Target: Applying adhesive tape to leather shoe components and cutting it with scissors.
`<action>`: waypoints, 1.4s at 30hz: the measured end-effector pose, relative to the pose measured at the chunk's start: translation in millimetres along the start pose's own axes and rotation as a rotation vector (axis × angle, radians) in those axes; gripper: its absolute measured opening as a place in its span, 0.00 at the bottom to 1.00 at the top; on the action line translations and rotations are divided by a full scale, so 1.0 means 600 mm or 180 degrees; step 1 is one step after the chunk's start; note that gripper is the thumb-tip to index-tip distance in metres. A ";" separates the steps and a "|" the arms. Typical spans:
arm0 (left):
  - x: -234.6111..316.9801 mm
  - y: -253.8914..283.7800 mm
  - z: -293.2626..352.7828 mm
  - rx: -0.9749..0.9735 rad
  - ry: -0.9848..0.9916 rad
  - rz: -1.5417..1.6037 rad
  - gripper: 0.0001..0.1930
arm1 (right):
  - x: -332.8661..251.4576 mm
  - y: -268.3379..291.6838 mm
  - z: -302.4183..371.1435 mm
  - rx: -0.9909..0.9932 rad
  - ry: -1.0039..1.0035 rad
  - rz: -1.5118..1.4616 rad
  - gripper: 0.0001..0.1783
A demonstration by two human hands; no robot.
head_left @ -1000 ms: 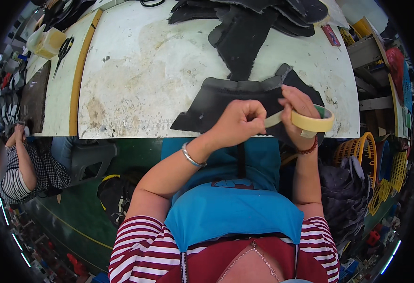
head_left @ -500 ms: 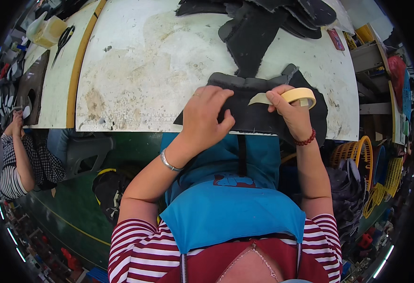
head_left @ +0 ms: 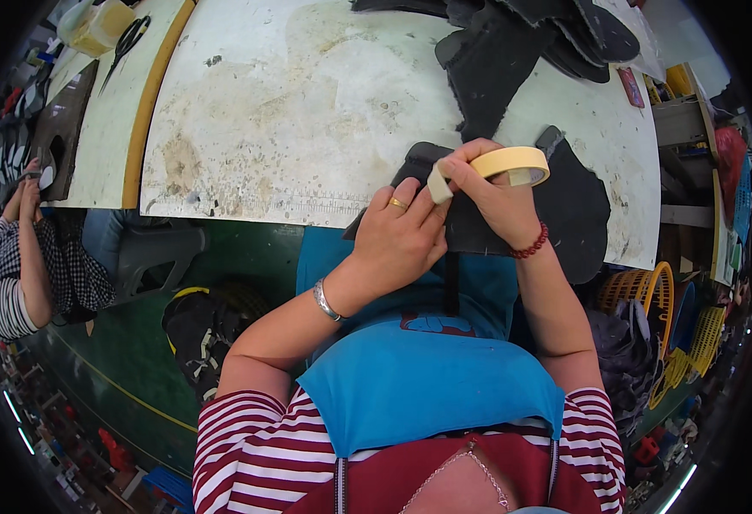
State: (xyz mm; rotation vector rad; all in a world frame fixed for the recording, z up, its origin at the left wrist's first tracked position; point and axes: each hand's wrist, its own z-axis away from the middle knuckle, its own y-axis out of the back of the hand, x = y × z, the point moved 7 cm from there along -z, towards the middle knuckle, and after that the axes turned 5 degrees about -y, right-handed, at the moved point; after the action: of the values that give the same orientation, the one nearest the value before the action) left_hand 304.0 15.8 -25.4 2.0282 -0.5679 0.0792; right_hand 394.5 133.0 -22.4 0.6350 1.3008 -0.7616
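Observation:
A black fabric piece (head_left: 569, 206) with rough edges lies at the table's front edge, partly hidden under my hands. My right hand (head_left: 498, 199) grips a cream roll of masking tape (head_left: 513, 159) above it. A short free strip of the tape (head_left: 439, 182) hangs from my right thumb and fingers, right by my left fingertips. My left hand (head_left: 400, 231) rests on the left part of the fabric, fingers stretched over it. Whether the strip touches the fabric I cannot tell.
More black pieces (head_left: 564, 34) are heaped at the back right of the white table (head_left: 265, 111). Black-handled scissors (head_left: 128, 41) lie on the left table. A person's hands (head_left: 30, 188) work there. A yellow basket (head_left: 663, 295) stands right, below the table.
My right hand has brought the tape left, toward my left hand. My left hand has come down flatter onto the fabric. The whole view has shifted slightly.

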 end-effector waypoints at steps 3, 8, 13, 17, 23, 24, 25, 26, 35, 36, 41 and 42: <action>-0.001 0.004 -0.001 0.0103 0.0058 -0.0023 0.27 | 0.013 0.019 -0.008 0.0304 -0.0016 0.0512 0.05; -0.004 0.003 0.000 0.0084 0.0110 -0.0004 0.28 | 0.018 0.021 -0.005 0.0264 0.0179 0.0447 0.05; -0.007 0.009 -0.004 0.0198 0.0242 0.0135 0.29 | 0.008 0.037 0.005 0.0498 0.0487 0.1304 0.06; -0.017 0.015 -0.010 0.0244 0.0425 0.0495 0.28 | 0.005 0.034 0.005 0.0516 0.0462 0.1428 0.09; -0.022 0.026 -0.006 0.0350 0.0497 0.0534 0.26 | -0.002 0.042 0.008 0.0823 0.0579 0.2213 0.15; -0.020 0.026 -0.006 0.0346 0.0498 0.0539 0.26 | 0.000 0.043 0.007 0.0845 0.0565 0.2235 0.15; -0.018 0.027 -0.007 0.0344 0.0480 0.0479 0.25 | 0.001 0.043 0.006 0.0867 0.0550 0.2257 0.15; -0.017 0.027 -0.006 0.0343 0.0468 0.0414 0.25 | -0.002 0.038 0.006 0.0861 0.0546 0.2256 0.15; -0.015 0.018 -0.002 0.0282 0.0352 0.0296 0.23 | -0.001 0.020 -0.002 0.0834 0.0412 0.1531 0.15; -0.015 0.018 -0.002 0.0284 0.0357 0.0305 0.23 | -0.003 0.021 -0.002 0.0878 0.0402 0.1666 0.15; -0.014 0.017 0.000 0.0325 0.0297 0.0260 0.23 | 0.002 0.016 -0.004 0.0943 0.0404 0.1985 0.14; -0.015 0.014 0.002 0.0325 0.0295 0.0276 0.23 | 0.003 0.015 -0.004 0.0940 0.0360 0.2123 0.14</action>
State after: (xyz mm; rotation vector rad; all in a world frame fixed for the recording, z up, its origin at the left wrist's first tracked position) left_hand 292.0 14.6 -21.5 2.0864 -0.6035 0.2577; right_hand 400.5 140.3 -24.7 1.2837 0.9843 -0.3647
